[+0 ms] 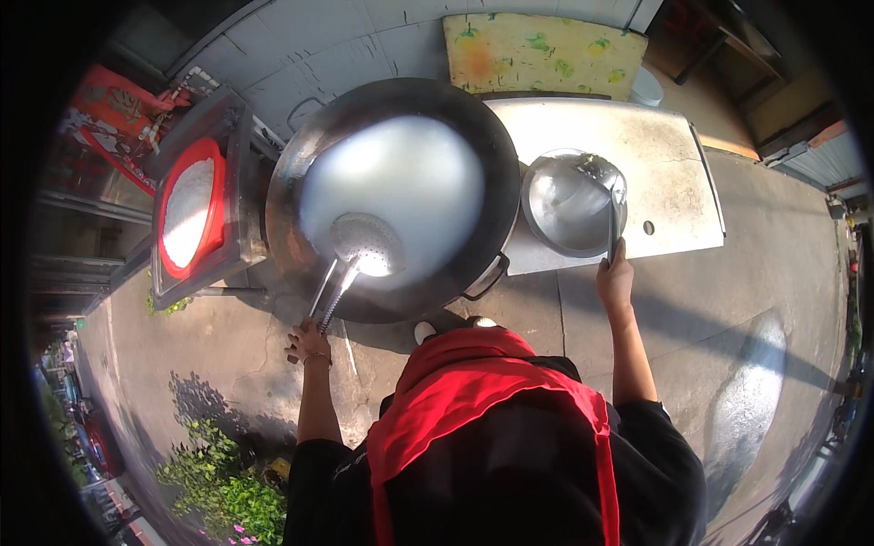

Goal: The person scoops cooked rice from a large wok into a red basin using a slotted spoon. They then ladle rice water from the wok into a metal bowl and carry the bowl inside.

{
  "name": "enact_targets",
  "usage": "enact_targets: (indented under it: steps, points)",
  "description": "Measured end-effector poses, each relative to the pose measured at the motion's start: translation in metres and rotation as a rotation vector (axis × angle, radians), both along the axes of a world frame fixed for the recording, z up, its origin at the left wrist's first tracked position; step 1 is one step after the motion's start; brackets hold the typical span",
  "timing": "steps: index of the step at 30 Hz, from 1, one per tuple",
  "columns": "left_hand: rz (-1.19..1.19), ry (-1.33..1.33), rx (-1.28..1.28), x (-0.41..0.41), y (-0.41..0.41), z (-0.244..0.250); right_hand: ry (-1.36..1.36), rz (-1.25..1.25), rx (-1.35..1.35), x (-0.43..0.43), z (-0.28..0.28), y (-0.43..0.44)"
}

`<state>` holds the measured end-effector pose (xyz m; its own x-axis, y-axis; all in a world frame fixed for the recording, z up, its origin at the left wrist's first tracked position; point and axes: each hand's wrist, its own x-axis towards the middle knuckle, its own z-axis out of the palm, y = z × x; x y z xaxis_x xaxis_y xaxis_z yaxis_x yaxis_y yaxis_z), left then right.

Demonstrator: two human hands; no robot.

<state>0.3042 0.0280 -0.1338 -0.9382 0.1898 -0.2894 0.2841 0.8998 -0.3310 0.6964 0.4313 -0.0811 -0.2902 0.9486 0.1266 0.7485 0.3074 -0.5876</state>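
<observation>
My left hand grips the handle of a perforated metal skimmer, whose round head lies over the cloudy whitish liquid in a large dark wok. A second thin metal handle runs beside it; whether my hand holds that too, I cannot tell. To the right of the wok, my right hand is closed around a long metal handle that reaches into a steel bowl. The tool's far end is hard to make out in the glare. The bowl stands at the left part of a pale metal tabletop.
A red basin of white material sits in a metal frame left of the wok. Behind stand a tiled wall and a patterned yellow board. The wok's loop handle juts towards me. A leafy plant grows at lower left.
</observation>
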Motion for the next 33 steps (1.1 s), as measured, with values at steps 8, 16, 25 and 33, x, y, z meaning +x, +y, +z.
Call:
enact_targets:
  steps: [8,16,25,33]
  points:
    - [-0.056,-0.026,0.134,0.001,-0.011,0.006,0.111,0.356,0.024,-0.142,0.022,0.013]
    - [-0.159,-0.080,0.191,-0.004,-0.023,0.001,-0.178,0.211,-0.157,-0.243,-0.066,-0.015]
    - [-0.206,-0.125,0.199,-0.009,-0.024,0.002,1.375,-0.467,-2.221,-0.212,-0.051,-0.044]
    - [-0.223,-0.149,0.116,-0.016,-0.019,0.000,1.672,-0.324,-2.396,-0.154,0.030,-0.081]
